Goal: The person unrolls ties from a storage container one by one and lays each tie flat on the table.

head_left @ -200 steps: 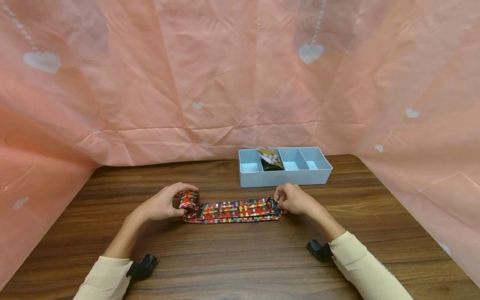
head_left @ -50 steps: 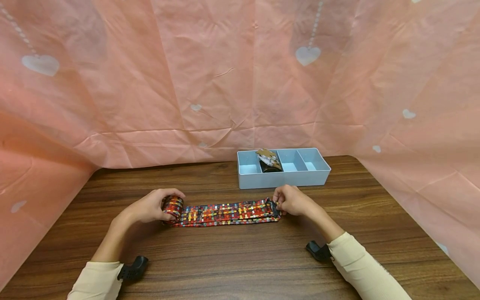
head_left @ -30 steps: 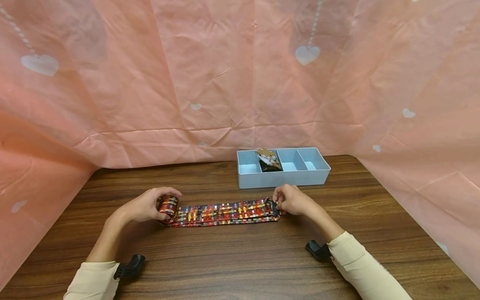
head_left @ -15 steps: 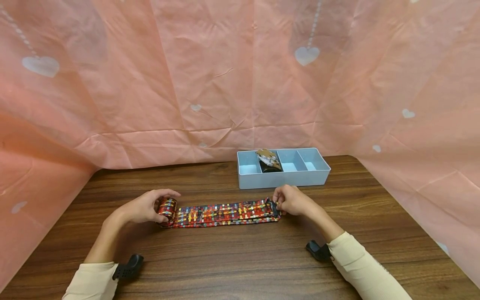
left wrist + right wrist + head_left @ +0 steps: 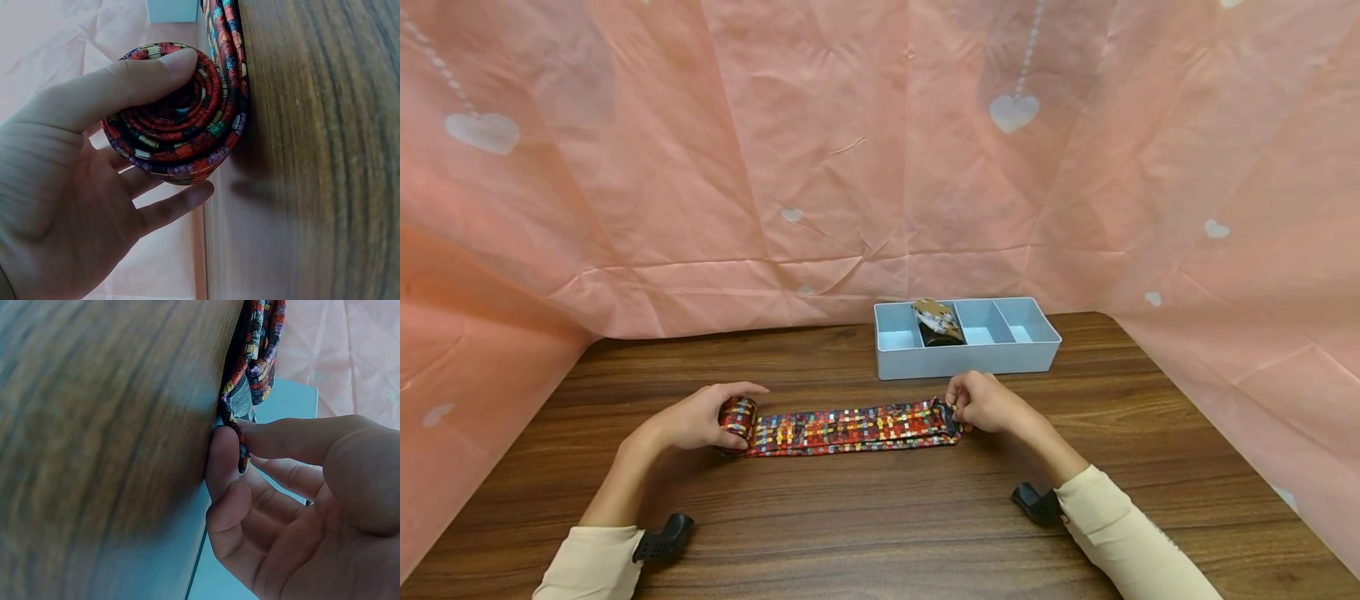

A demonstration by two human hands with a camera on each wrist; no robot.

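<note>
A multicoloured, checked necktie (image 5: 850, 429) lies folded in layers along the table, its left part wound into a roll (image 5: 737, 417). My left hand (image 5: 696, 417) holds that roll; in the left wrist view the thumb presses on the coil's side (image 5: 169, 137) and the fingers lie around and below it. At the other end, my right hand (image 5: 988, 402) pinches the necktie's tip between thumb and finger, with dark lining (image 5: 239, 400) showing close by in the right wrist view. The flat stretch between both hands rests on the wooden table (image 5: 865, 525).
Behind the right hand stands a light blue divided box (image 5: 966, 362). A rolled brown, white and black patterned cloth (image 5: 938, 323) sits in its second compartment from the left. A pink curtain (image 5: 820, 167) hangs along the back and sides of the table.
Since the earliest frame my left hand has moved left with the roll, and the flat stretch of necktie has become longer. My right hand keeps its pinch in nearly the same place.
</note>
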